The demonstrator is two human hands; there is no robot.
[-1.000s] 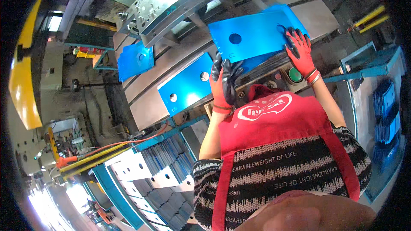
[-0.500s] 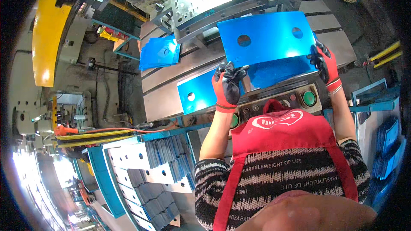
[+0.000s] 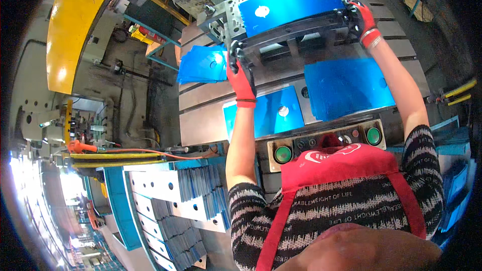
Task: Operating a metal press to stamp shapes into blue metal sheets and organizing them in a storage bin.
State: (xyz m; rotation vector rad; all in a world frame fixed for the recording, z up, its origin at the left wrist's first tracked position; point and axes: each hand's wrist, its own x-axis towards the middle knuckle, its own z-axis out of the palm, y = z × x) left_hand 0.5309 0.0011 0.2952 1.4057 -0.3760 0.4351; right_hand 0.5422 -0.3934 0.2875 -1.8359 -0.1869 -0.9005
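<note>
A blue metal plate [image 3: 291, 6] with two round holes lies across the steel die [image 3: 235, 26] at the far side of the press table. My right hand [image 3: 360, 19], in a red and black glove, has its fingers closed at the plate's right edge. Gloved alike, my left hand [image 3: 241, 74] is at the die's left end, just off the plate's near left corner, fingers stretched upward and holding nothing. Beside it on the left lies a fanned stack of small blue sheets [image 3: 201, 65]. Nearer me are another blue plate [image 3: 266, 113] and a blue stack [image 3: 346, 90].
A control box [image 3: 325, 143] with two green buttons stands at the table's front edge. Racked plates [image 3: 175, 206] fill a rack at lower left. A yellow machine guard [image 3: 70, 40] rises at left, and a yellow-striped bar [image 3: 115, 159] runs below it.
Both hands have moved away from me, bringing the holed blue plate forward onto the die. My left hand has come off the plate. The blue stack beneath is now uncovered.
</note>
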